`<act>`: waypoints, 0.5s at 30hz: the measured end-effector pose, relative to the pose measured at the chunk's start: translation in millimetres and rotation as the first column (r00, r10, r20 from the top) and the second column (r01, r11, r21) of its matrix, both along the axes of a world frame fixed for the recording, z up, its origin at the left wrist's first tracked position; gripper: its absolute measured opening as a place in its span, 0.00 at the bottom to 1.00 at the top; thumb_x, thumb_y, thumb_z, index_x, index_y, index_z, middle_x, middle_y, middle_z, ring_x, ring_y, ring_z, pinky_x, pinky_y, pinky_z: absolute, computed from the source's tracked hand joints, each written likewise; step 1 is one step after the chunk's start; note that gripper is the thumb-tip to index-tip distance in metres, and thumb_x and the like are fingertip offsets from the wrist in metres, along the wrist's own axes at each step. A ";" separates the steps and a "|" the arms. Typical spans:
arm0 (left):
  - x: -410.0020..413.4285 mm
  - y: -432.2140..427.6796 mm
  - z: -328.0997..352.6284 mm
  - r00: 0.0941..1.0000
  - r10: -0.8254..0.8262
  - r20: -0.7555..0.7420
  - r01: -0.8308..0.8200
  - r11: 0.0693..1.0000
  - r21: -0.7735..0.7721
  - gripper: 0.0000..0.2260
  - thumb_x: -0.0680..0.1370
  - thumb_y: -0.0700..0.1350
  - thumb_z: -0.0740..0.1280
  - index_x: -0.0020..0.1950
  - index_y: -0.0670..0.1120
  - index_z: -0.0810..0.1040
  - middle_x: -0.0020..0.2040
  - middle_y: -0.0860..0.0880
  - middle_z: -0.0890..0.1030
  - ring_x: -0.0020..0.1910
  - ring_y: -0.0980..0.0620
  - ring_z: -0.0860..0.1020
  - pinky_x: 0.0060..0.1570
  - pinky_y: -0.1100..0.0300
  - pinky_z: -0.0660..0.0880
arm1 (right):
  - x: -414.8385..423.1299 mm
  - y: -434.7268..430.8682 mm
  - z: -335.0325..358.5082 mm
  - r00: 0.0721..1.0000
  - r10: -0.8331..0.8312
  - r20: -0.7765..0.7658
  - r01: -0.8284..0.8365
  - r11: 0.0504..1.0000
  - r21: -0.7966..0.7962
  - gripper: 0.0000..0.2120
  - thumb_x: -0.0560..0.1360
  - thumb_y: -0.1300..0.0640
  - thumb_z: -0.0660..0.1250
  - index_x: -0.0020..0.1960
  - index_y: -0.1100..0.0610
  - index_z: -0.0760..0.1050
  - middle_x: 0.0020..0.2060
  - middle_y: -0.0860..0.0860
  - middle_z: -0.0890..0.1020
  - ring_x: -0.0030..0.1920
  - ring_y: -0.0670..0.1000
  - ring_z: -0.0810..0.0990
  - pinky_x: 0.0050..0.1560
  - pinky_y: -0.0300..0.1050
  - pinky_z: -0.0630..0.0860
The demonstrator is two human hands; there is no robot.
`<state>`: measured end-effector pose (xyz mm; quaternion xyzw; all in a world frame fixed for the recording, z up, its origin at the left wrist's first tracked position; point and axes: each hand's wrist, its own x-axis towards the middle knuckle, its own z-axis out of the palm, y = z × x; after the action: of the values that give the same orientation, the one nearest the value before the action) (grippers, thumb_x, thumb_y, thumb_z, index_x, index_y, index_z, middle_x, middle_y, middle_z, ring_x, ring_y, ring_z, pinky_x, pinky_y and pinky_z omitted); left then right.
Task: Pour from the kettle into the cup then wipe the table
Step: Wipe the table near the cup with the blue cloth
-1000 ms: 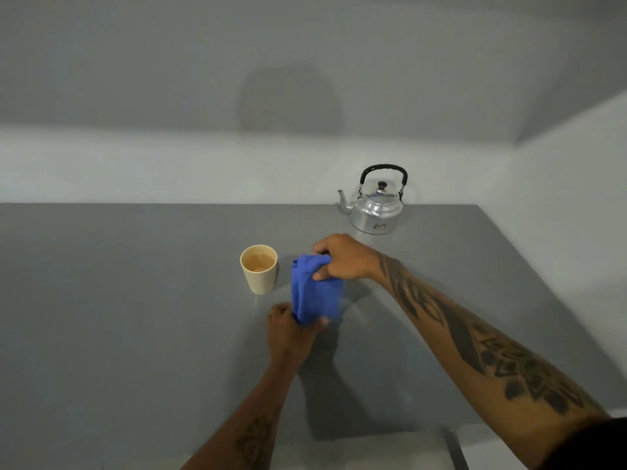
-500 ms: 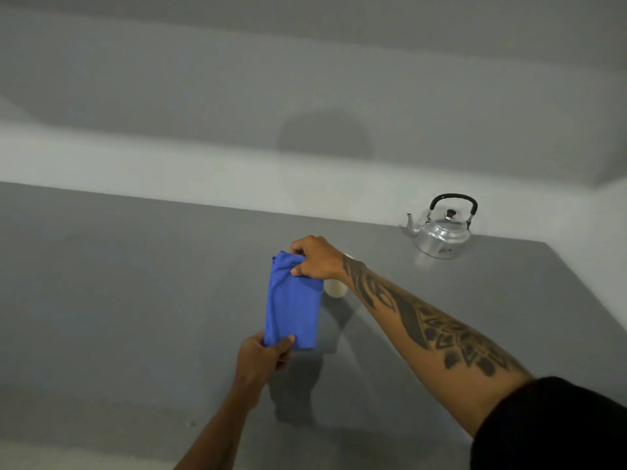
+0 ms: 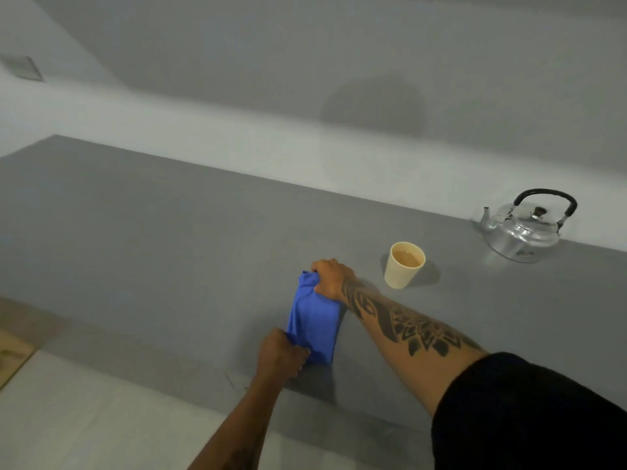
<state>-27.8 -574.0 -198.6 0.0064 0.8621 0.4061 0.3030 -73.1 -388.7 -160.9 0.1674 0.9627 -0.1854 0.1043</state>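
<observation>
Head camera looks down at the grey counter, and I have both hands on a folded blue cloth that lies in front of me. My right hand pinches the far end of the cloth, fingers closed around a bunched corner. My left hand grips the near end, closed on the fabric at its lower left corner. The cloth runs lengthwise between the two hands; I cannot tell whether it lies flat on the counter or is held just above it.

To the right of my right hand stands the cup, upright, pale cream, with light brown liquid filling it near the rim. It is near the cloth but apart from it. Farther right and back, close to the counter's rear edge by the wall, sits the metal kettle, upright, lid on, black handle raised, spout pointing left. My right forearm carries a dark tattoo and a black sleeve.
</observation>
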 end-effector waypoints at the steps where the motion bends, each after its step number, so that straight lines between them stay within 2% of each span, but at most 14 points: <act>1: 1.4 -0.5 3.8 0.999 -0.034 -0.023 0.033 0.998 -0.057 0.18 0.66 0.49 0.76 0.47 0.40 0.75 0.42 0.43 0.83 0.40 0.43 0.82 0.42 0.50 0.80 | 1.1 0.1 -2.0 1.000 0.002 0.002 -0.002 1.000 0.011 0.16 0.71 0.61 0.62 0.59 0.55 0.73 0.60 0.59 0.76 0.60 0.62 0.76 0.58 0.51 0.73; 3: 4.6 -0.7 9.3 0.984 -0.117 -0.134 0.083 0.968 -0.238 0.25 0.67 0.53 0.75 0.56 0.42 0.70 0.50 0.46 0.77 0.54 0.42 0.78 0.46 0.55 0.73 | 3.8 0.5 -7.2 1.000 0.013 -0.029 -0.011 0.998 0.056 0.16 0.70 0.61 0.63 0.58 0.56 0.72 0.60 0.58 0.76 0.60 0.61 0.75 0.59 0.53 0.72; 4: 6.1 -0.3 9.8 0.955 -0.156 -0.252 0.071 0.946 -0.316 0.27 0.66 0.53 0.75 0.58 0.43 0.69 0.53 0.46 0.75 0.57 0.43 0.76 0.48 0.54 0.71 | 5.8 0.8 -9.9 0.997 0.027 -0.078 -0.018 0.993 0.114 0.16 0.70 0.61 0.64 0.57 0.57 0.71 0.59 0.57 0.75 0.60 0.61 0.73 0.58 0.54 0.71; 6: 12.5 2.3 13.8 0.821 -0.273 -0.501 0.080 0.925 -0.372 0.27 0.65 0.49 0.73 0.60 0.43 0.70 0.56 0.46 0.74 0.57 0.43 0.74 0.53 0.54 0.72 | 10.9 0.4 -14.9 0.970 0.080 -0.231 -0.020 0.968 0.249 0.14 0.70 0.58 0.66 0.55 0.57 0.71 0.56 0.57 0.74 0.57 0.60 0.71 0.55 0.55 0.70; 8: 20.3 7.7 2.6 0.666 -0.391 -0.636 0.196 0.914 -0.356 0.25 0.65 0.44 0.69 0.60 0.40 0.74 0.57 0.42 0.78 0.55 0.41 0.77 0.53 0.50 0.77 | 20.2 -6.9 -19.0 0.916 0.161 -0.369 -0.076 0.969 0.235 0.10 0.69 0.57 0.67 0.49 0.57 0.73 0.50 0.57 0.75 0.52 0.60 0.74 0.50 0.55 0.73; 10: 31.2 14.9 -15.3 0.579 -0.448 -0.681 0.264 0.894 -0.363 0.24 0.69 0.46 0.63 0.61 0.36 0.77 0.59 0.37 0.80 0.57 0.38 0.79 0.57 0.49 0.77 | 29.4 -13.5 -33.0 0.840 0.303 -0.449 -0.198 0.944 0.265 0.06 0.67 0.58 0.70 0.43 0.57 0.76 0.43 0.56 0.78 0.44 0.60 0.78 0.43 0.53 0.77; 11: 37.4 16.2 -21.7 0.569 -0.465 -0.678 0.272 0.885 -0.378 0.24 0.73 0.48 0.59 0.63 0.34 0.75 0.61 0.36 0.79 0.62 0.39 0.76 0.64 0.50 0.71 | 34.7 -17.3 -39.4 0.831 0.369 -0.416 -0.253 0.917 0.308 0.06 0.66 0.58 0.71 0.42 0.56 0.78 0.41 0.55 0.80 0.42 0.59 0.78 0.40 0.52 0.79; 12: 42.4 17.0 -29.2 0.562 -0.491 -0.666 0.283 0.870 -0.404 0.24 0.77 0.48 0.54 0.65 0.34 0.72 0.63 0.35 0.78 0.66 0.39 0.72 0.70 0.51 0.62 | 37.6 -19.1 -48.1 0.824 0.412 -0.388 -0.286 0.894 0.344 0.06 0.66 0.56 0.71 0.43 0.55 0.79 0.42 0.54 0.80 0.42 0.58 0.79 0.39 0.52 0.79; 13: 45.3 16.2 -34.0 0.559 -0.512 -0.652 0.281 0.857 -0.432 0.23 0.81 0.48 0.49 0.67 0.33 0.68 0.64 0.34 0.76 0.68 0.38 0.69 0.71 0.52 0.55 | 39.7 -19.7 -51.1 0.848 0.418 -0.326 -0.302 0.886 0.351 0.08 0.67 0.55 0.70 0.45 0.54 0.79 0.44 0.53 0.81 0.43 0.58 0.79 0.39 0.52 0.79; 14: 47.7 16.3 -39.4 0.566 -0.523 -0.637 0.276 0.848 -0.451 0.24 0.82 0.49 0.46 0.68 0.33 0.66 0.65 0.33 0.75 0.68 0.36 0.69 0.71 0.51 0.52 | 39.0 -18.6 -54.5 0.852 0.426 -0.304 -0.301 0.874 0.382 0.10 0.68 0.53 0.68 0.48 0.53 0.79 0.46 0.52 0.81 0.44 0.57 0.79 0.39 0.52 0.79; 15: 50.2 15.8 -41.4 0.593 -0.550 -0.589 0.280 0.826 -0.490 0.25 0.82 0.50 0.45 0.68 0.33 0.66 0.65 0.33 0.75 0.67 0.35 0.71 0.71 0.50 0.54 | 39.5 -19.3 -49.9 0.884 0.395 -0.250 -0.292 0.884 0.365 0.12 0.70 0.51 0.66 0.52 0.52 0.79 0.50 0.52 0.81 0.46 0.58 0.79 0.42 0.53 0.79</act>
<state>22.4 -558.1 -240.0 0.3125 0.9405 0.1295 0.0315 -33.6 -408.0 -210.8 -0.0254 0.9980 -0.0312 -0.0483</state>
